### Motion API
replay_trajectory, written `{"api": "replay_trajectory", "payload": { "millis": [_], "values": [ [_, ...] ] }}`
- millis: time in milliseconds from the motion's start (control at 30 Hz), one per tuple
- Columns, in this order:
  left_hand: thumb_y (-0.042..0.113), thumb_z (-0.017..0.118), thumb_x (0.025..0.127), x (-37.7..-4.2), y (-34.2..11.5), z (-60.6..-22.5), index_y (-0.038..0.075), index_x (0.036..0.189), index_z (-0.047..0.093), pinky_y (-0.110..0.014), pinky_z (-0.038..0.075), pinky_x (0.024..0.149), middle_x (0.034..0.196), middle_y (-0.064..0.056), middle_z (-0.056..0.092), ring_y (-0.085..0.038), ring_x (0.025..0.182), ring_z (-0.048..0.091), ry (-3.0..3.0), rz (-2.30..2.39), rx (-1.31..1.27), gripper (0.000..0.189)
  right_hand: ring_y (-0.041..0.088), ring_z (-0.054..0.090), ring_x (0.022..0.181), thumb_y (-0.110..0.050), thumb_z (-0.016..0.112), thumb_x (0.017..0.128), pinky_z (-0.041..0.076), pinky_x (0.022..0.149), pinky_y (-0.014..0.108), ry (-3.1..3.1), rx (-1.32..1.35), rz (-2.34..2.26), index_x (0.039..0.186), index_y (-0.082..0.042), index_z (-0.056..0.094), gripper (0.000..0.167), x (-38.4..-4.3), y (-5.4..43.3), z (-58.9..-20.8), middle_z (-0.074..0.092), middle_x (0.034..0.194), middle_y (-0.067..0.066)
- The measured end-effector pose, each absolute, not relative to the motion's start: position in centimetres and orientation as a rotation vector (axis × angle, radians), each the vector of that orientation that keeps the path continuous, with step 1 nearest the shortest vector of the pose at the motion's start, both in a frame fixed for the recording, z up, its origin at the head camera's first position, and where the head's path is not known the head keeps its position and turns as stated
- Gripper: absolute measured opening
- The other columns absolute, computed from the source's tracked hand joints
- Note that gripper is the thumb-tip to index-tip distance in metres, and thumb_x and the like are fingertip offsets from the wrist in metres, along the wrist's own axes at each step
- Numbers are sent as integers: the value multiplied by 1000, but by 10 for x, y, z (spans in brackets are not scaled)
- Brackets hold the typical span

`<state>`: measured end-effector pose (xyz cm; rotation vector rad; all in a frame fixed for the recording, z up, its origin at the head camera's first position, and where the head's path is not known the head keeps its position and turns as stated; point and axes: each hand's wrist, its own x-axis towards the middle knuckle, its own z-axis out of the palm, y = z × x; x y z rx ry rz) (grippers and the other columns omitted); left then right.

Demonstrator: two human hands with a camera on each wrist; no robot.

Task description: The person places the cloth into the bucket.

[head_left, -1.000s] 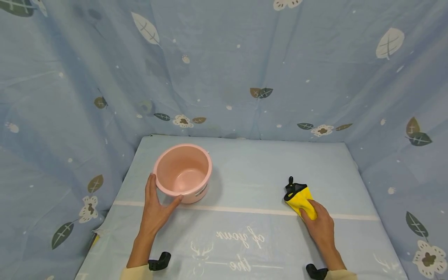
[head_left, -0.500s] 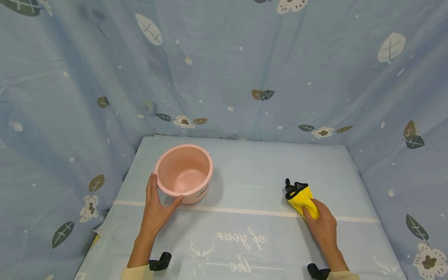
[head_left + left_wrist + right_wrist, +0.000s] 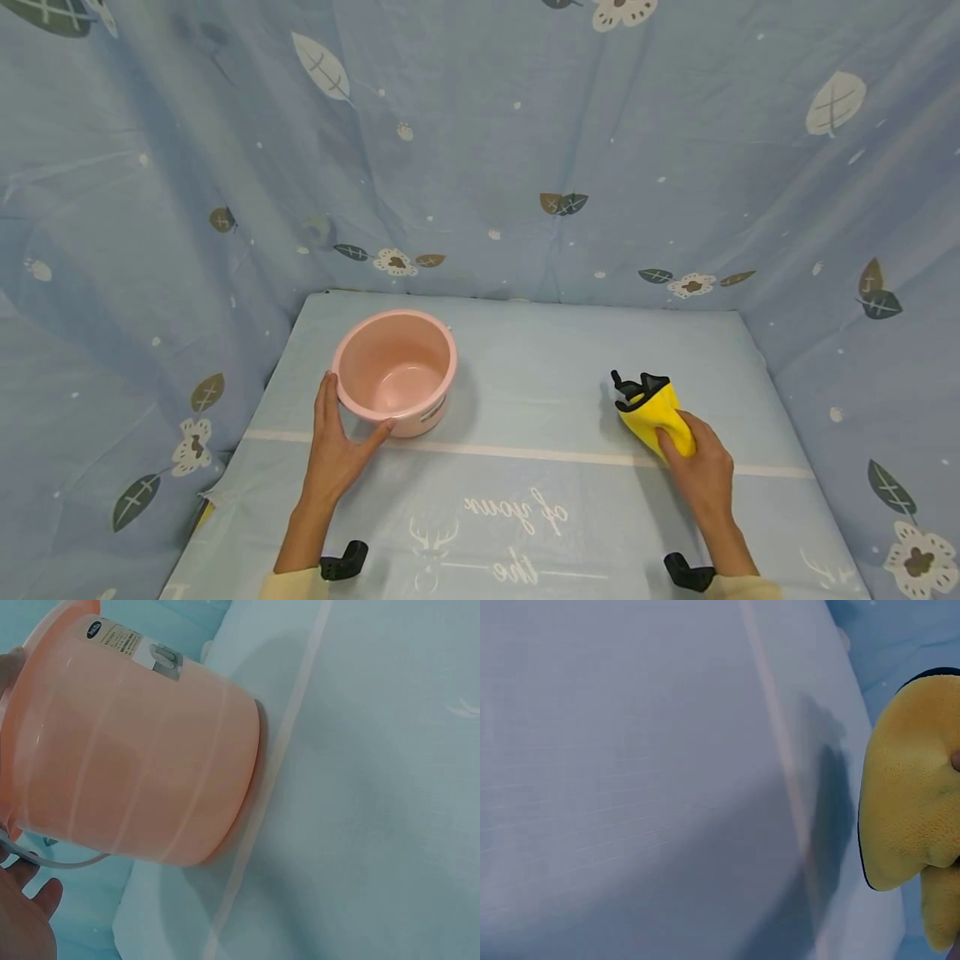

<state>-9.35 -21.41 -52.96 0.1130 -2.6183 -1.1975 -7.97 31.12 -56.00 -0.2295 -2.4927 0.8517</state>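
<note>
Here the left grip point(image 3: 330, 467) has thumb and fingers around the pink bucket point(image 3: 396, 354), which sits on the worktop point(image 3: 540, 375), left side; over on the right, the right grip point(image 3: 705, 479) pinches the black-edged yellow cloth point(image 3: 654, 419), raised above the surface, well apart from the bucket.

Over the person's brow, the head camera looks from highest up, forward and down across the table point(image 3: 540, 375) to the curtain point(image 3: 480, 150), taking in the left hand point(image 3: 330, 467) and right hand point(image 3: 705, 471). The left wrist camera peers closely at the bucket point(image 3: 142, 750), turned so that it seems to lie sideways. The right wrist camera, also turned, faces mostly the table, the cloth point(image 3: 907, 780) near at its right edge. Head and left wrist share the bucket, head and right wrist the cloth; all three catch the stripe point(image 3: 525, 452).
</note>
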Motion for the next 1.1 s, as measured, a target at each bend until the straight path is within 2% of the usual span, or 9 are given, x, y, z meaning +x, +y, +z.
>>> {"api": "replay_trajectory", "payload": {
  "millis": [133,267,633,1100],
  "values": [
    [41,88,80,-93,-214,-531,25,168,4,-72,30,115,174,-7,4,-40,157,16,-2615,-1198,114,123,38,66,99,-7,84,83,39,84,15,-2445,-184,845,127,0,68,47,-83,311,-552,70,122,23],
    [40,88,80,-93,-214,-531,24,168,4,-72,29,114,174,-8,4,-41,157,17,-2616,-1203,111,122,38,66,95,-4,84,82,33,82,6,-2404,-144,851,125,1,68,47,-87,309,-544,71,120,23],
    [39,89,79,-92,-215,-532,23,168,4,-72,28,115,173,-10,3,-41,157,16,-2615,-1210,113,124,34,63,89,-1,85,81,33,80,6,-2338,-81,876,125,2,68,47,-95,304,-518,71,118,24],
    [40,89,80,-94,-214,-533,25,168,2,-72,28,115,174,-10,4,-40,158,15,-2612,-1211,101,124,33,61,91,-1,85,81,35,82,8,-2288,-2,909,127,1,69,48,-105,294,-490,70,119,23]
  ]
}}
